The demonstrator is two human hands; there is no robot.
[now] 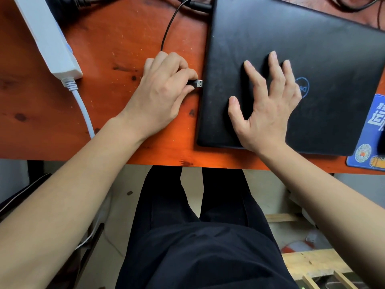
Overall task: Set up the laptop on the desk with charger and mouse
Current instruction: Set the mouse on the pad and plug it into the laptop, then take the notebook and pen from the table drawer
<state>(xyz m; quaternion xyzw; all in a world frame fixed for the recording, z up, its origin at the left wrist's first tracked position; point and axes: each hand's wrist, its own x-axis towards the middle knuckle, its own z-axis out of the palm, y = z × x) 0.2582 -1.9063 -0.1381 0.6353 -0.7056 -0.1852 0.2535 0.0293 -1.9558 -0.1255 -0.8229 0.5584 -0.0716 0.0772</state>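
While the left hand (pixel 162 89) pinches one USB plug (pixel 199 83), the right hand (pixel 267 107) rests spread on one laptop (pixel 270 28).

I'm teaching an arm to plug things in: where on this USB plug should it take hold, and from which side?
Take the USB plug by its black housing, behind the metal tip, coming from the left, the cable side. The tip points right at the left edge of the laptop and must stay bare to go in. The left hand pinches it just there.
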